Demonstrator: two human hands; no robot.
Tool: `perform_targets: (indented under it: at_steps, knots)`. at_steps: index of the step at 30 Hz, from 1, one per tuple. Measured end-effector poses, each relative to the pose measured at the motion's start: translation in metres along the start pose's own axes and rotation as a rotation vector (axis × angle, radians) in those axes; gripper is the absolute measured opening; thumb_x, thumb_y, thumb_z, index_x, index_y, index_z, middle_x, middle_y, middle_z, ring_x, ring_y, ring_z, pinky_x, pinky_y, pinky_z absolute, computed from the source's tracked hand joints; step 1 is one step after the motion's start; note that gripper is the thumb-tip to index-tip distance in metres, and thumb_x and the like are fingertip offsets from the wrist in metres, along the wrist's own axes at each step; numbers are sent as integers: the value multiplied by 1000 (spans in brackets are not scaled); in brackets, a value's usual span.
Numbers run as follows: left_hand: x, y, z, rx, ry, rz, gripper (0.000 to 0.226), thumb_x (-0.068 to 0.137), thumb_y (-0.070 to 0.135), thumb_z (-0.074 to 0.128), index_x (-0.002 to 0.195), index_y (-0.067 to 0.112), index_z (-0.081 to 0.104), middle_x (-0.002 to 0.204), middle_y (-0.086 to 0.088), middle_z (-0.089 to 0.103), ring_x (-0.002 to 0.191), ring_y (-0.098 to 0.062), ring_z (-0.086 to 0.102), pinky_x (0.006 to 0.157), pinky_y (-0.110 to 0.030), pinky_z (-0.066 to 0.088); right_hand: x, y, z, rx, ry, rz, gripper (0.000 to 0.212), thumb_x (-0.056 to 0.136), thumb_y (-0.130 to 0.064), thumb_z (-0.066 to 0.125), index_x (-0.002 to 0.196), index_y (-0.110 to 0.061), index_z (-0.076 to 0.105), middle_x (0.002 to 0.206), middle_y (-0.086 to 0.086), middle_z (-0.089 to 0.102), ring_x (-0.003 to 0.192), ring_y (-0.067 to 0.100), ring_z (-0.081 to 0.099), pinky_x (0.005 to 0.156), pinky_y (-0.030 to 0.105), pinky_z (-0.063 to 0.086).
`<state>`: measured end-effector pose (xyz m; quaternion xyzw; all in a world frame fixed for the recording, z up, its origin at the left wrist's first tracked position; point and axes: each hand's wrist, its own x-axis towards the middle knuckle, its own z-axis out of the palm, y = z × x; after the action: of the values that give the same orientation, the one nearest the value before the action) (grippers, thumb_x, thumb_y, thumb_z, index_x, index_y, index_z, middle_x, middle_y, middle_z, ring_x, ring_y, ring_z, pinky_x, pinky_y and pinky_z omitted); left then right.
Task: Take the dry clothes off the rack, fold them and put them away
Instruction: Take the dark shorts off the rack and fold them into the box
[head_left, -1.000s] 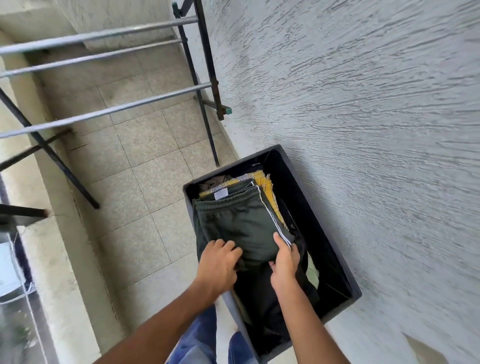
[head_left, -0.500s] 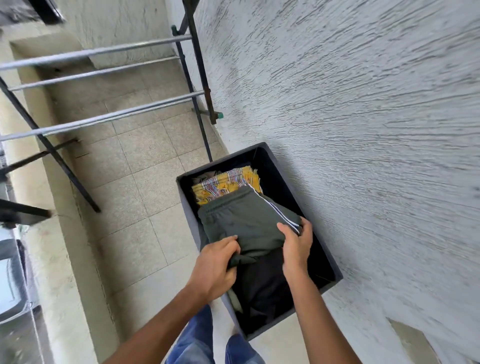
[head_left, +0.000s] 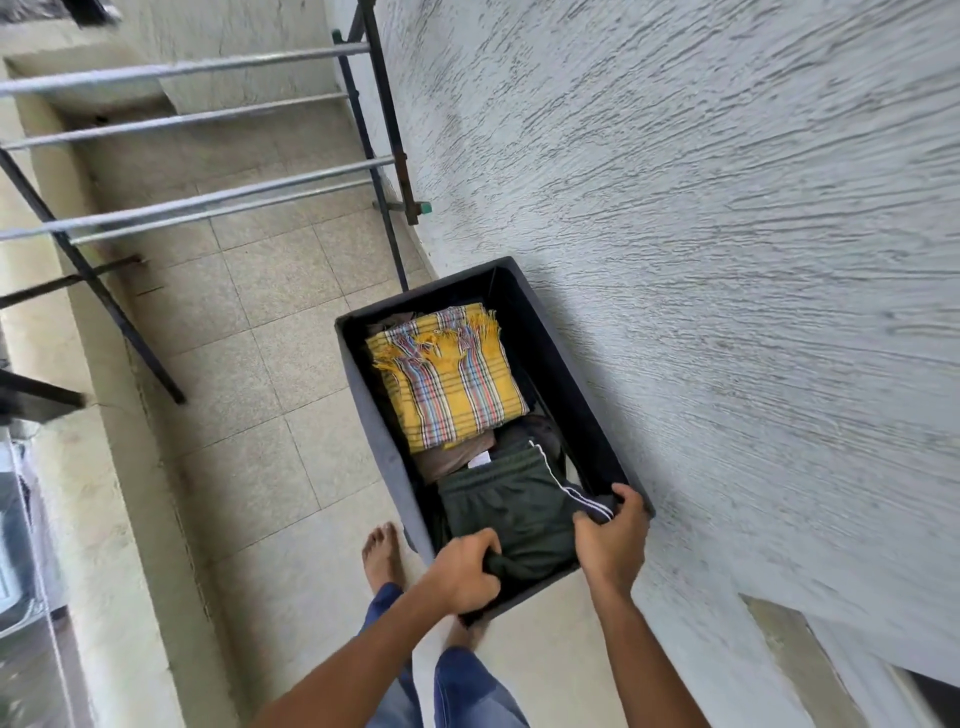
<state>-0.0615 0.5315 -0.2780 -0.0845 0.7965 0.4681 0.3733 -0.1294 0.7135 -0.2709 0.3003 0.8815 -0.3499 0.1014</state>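
A black storage box (head_left: 382, 457) stands on the tiled floor against the textured wall. Inside its near end lie folded dark green shorts (head_left: 511, 501) with a white side stripe. My left hand (head_left: 465, 571) grips their near left corner, and my right hand (head_left: 613, 540) pinches the striped right edge by the box's right wall. A folded yellow striped towel (head_left: 449, 387) with a fringe fills the far half, on top of a brown garment (head_left: 454, 457). The metal drying rack (head_left: 208, 117) stands behind, its bars bare.
The rough grey wall (head_left: 727, 260) runs close along the box's right side. A low concrete ledge (head_left: 130, 493) borders the narrow tiled floor on the left. My bare foot (head_left: 382, 556) stands just left of the box, with blue trousers below.
The green shorts have moved from over the yellow towel toward me, down into the near end of the box. The towel is now uncovered. Both hands kept their grip and moved with the shorts.
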Motion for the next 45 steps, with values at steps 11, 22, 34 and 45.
perform_targets:
  at_steps: [11,22,34,45]
  knots:
    - [30,4,-43,-148,176,-347,38,96,21,46,131,5,42,92,-4,55,77,-20,53,66,-32,41,41,-41,59,294,-186,1,23,82,-23,78,102,-31,68,118,-3,57,79,13,70,73,34,63]
    - [43,-3,-49,795,460,-46,42,80,17,64,117,19,45,111,-6,47,97,-26,53,65,-37,47,33,-15,66,-111,-412,-499,44,97,-16,62,139,-26,58,161,-12,31,142,11,41,111,32,43]
    - [53,-8,-15,1116,-162,-178,40,96,39,43,128,18,57,131,-4,60,120,-26,59,96,-37,41,42,6,68,-761,-604,-639,71,96,-44,58,157,-39,20,168,-4,-6,155,25,-5,121,64,8]
    - [85,19,-163,507,526,67,19,88,29,55,90,16,68,91,-5,69,85,-30,66,67,-35,53,0,17,-16,319,205,-13,19,86,-12,71,87,-27,60,76,-9,63,69,2,59,59,17,42]
